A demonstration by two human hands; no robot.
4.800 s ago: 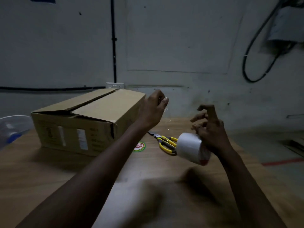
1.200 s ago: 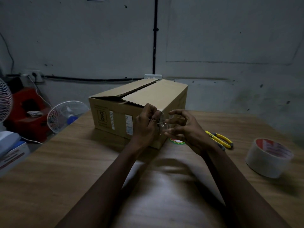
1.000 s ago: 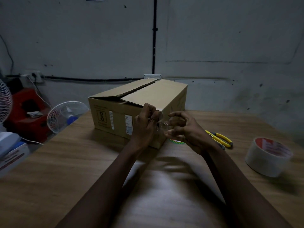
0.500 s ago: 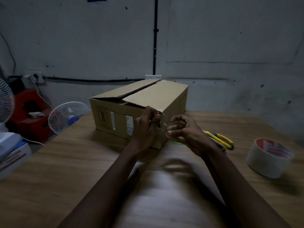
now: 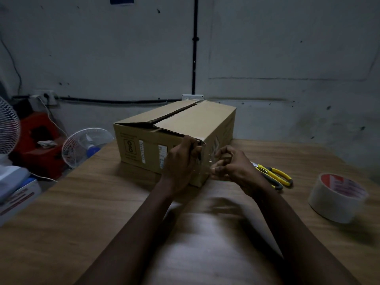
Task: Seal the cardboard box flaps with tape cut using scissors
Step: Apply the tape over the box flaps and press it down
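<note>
A brown cardboard box (image 5: 185, 124) stands on the wooden table (image 5: 82, 212), its two top flaps folded down with a gap between them. My left hand (image 5: 182, 161) presses against the box's near right corner, just under the flap edge. My right hand (image 5: 233, 169) hovers close beside it, fingertips pinched. A short clear tape strip (image 5: 206, 164) glints between the two hands; both pinch it. Yellow-handled scissors (image 5: 274, 175) lie on the table right of my right hand. The tape roll (image 5: 337, 199) sits further right.
A small white fan (image 5: 84, 146) stands off the table's left edge, beside a red object (image 5: 37, 138). Another fan (image 5: 8, 126) and white boxes (image 5: 14, 186) are at the far left. A grey wall with a black cable rises behind the box.
The tape roll has left my right hand and now lies on the table at the right. Both hands came together at the box's near corner, and my left hand has risen to the flap edge.
</note>
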